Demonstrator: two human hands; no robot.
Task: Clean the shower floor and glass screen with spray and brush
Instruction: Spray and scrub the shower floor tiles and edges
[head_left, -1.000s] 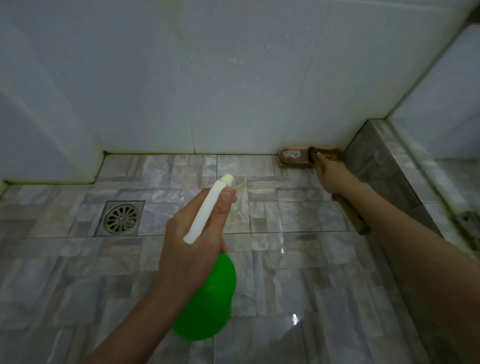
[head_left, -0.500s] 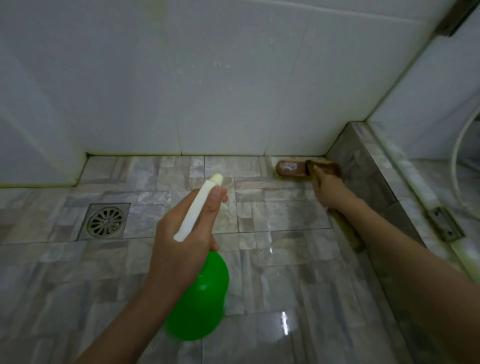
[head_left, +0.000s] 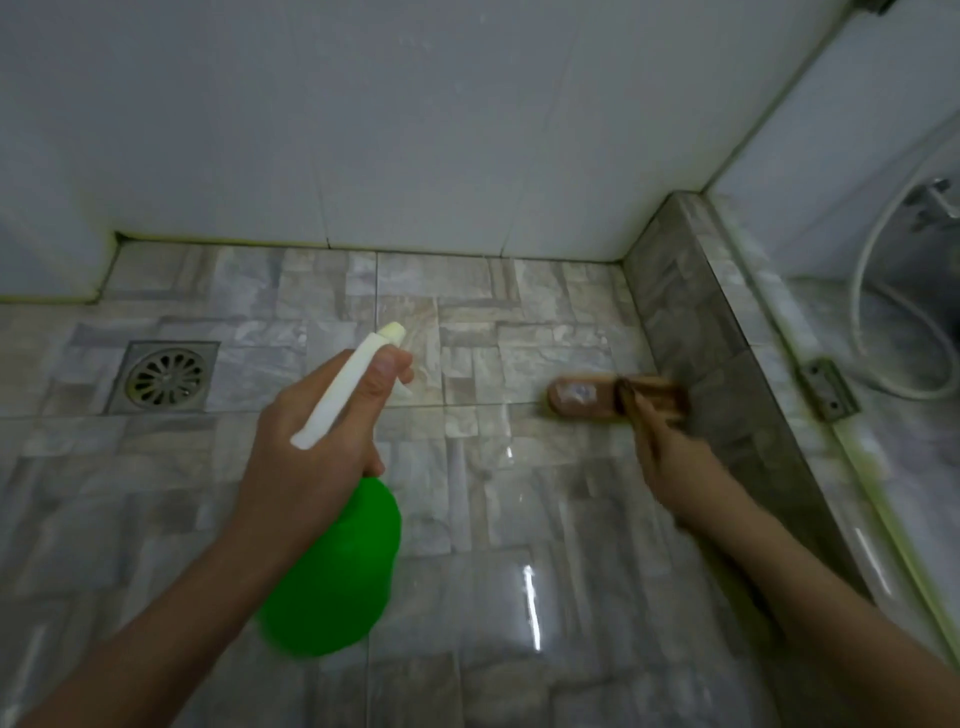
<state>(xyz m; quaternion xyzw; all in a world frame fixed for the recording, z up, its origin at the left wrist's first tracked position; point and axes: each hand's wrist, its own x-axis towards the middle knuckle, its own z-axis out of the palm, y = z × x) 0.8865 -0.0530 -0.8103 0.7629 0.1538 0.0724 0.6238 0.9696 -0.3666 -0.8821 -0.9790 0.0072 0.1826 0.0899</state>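
Wall (head_left: 415, 130) tiles fill the whole top half, plain white, with a yellowish seam where they meet the floor (head_left: 519, 322). Floor is grey stone-look tile, wet and shiny, with light glinting off it near the bottom middle. Over on the right the screen (head_left: 831, 156) stands on a grey curb (head_left: 696, 322) that runs from the back corner toward the camera. There's greenish grime along the screen's foot near the front.

Left hand (head_left: 317, 441) is out in the middle above the floor, wrapped round the neck of a green bottle (head_left: 332, 566). One fingertip rests up on the side of the white sprayer (head_left: 348, 384), and the nozzle points away toward the back wall. The bottle hangs below the fist, a bit blurry. Can't tell whether anything is squeezing the trigger.

Right hand (head_left: 675, 462) is closed on the handle of a brown brush (head_left: 587, 397). It's pretty smeared, so the finger details are lost. The brush head lies on the floor, right up beside the curb and well off to the right of the bottle.

Square metal drain (head_left: 165, 376) sits in the floor on the left, near the back wall. Behind the screen a white hose (head_left: 860, 291) loops down, and a small metal hinge (head_left: 826, 389) sits on top of the curb.
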